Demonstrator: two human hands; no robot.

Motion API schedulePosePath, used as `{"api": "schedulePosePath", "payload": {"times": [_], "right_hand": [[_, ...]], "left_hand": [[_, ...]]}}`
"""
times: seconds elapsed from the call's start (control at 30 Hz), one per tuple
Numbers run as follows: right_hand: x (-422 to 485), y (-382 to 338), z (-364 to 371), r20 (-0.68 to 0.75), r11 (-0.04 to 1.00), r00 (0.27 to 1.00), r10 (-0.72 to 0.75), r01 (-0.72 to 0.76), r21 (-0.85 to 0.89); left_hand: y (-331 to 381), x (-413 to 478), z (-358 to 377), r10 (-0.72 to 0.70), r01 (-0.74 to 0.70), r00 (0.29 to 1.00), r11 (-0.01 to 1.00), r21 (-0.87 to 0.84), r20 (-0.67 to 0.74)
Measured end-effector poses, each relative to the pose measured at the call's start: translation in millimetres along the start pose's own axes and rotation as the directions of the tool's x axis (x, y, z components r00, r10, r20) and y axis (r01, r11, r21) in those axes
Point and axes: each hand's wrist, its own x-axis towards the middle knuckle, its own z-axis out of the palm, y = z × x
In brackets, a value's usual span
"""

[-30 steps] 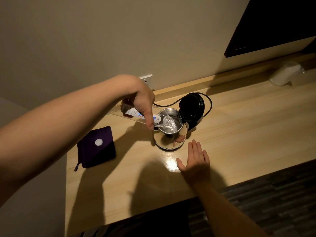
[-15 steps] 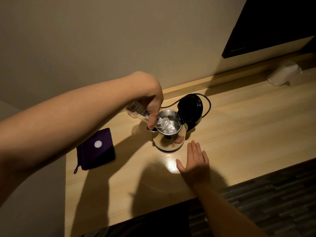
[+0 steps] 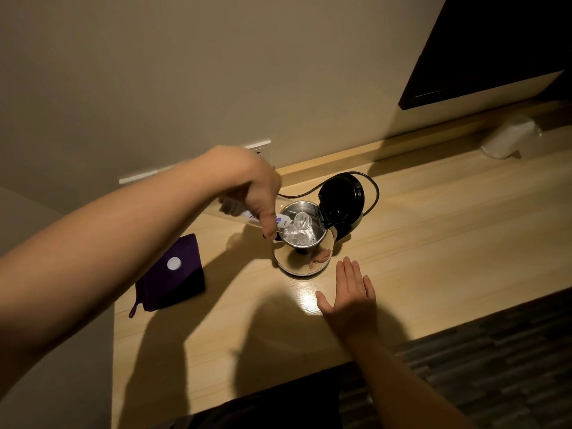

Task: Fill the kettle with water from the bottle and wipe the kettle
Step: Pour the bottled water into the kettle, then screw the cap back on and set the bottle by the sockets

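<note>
1. Counter (image 3: 433, 243) of pale wood along the wall.
2. Kettle (image 3: 305, 263) stands on it, black lid (image 3: 340, 202) flipped up.
3. Purple cloth (image 3: 185, 283) lies to its left, well apart.
4. Right hand (image 3: 349, 295) rests flat near the kettle, fingers straight.
5. Left hand (image 3: 260, 187) grips the bottle (image 3: 289, 222), which is tilted with its mouth over the kettle's opening.
6. White cap (image 3: 174, 263) sits on the cloth.

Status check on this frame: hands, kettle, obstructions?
Left hand grips clear plastic bottle, tipped mouth-down over open steel kettle. Right hand flat on wooden table. Black lid up, clear of pour. Purple cloth apart, left.
</note>
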Motion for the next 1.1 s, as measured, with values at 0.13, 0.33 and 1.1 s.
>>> {"api": "schedulePosePath", "payload": {"times": [0.13,0.33,1.1], "right_hand": [[0,0,-2,0.014,0.999,1.0,0.002,-0.002,0.038],[3,-20,-31,-0.016,0.942,0.987,0.16,-0.148,0.302],[65,-249,-166,0.261,0.723,0.921,-0.288,0.031,0.69]], "left_hand": [[-37,-7,45,0.127,-0.185,0.961,0.956,-0.228,-0.247],[-42,-9,140,0.04,-0.472,0.851,0.498,-0.728,-0.524],[-32,-20,263,-0.376,-0.707,0.696,-0.206,-0.677,-0.612]]}}
